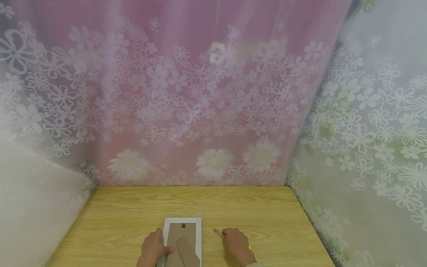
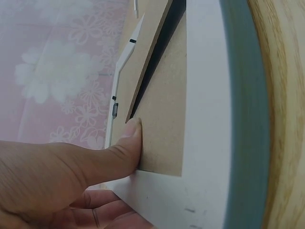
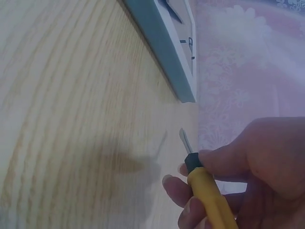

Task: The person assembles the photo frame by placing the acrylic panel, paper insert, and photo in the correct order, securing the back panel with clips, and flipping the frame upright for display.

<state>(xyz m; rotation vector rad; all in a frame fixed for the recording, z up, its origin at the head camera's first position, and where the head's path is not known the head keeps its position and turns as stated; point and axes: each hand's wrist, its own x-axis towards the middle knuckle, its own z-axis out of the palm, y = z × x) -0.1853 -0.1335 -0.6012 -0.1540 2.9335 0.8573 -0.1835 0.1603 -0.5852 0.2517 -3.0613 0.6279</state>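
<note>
Picture frame [image 1: 182, 241] is lying face-down at bottom centre of the head view; left hand [image 1: 152, 250] is gripping its edge w/ thumb pressing the backing; right hand [image 1: 237, 247] is holding a screwdriver [image 3: 206, 186] nearby; tip could slip & gouge the backing.

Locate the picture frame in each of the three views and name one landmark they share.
Head: the picture frame lies face down at bottom centre on the wooden table, the left hand gripping its left edge.
Left wrist: it fills the centre and right, thumb on the brown backing.
Right wrist: only its edge at top centre, apart from the screwdriver.
Shared landmark: the wooden table.
</note>
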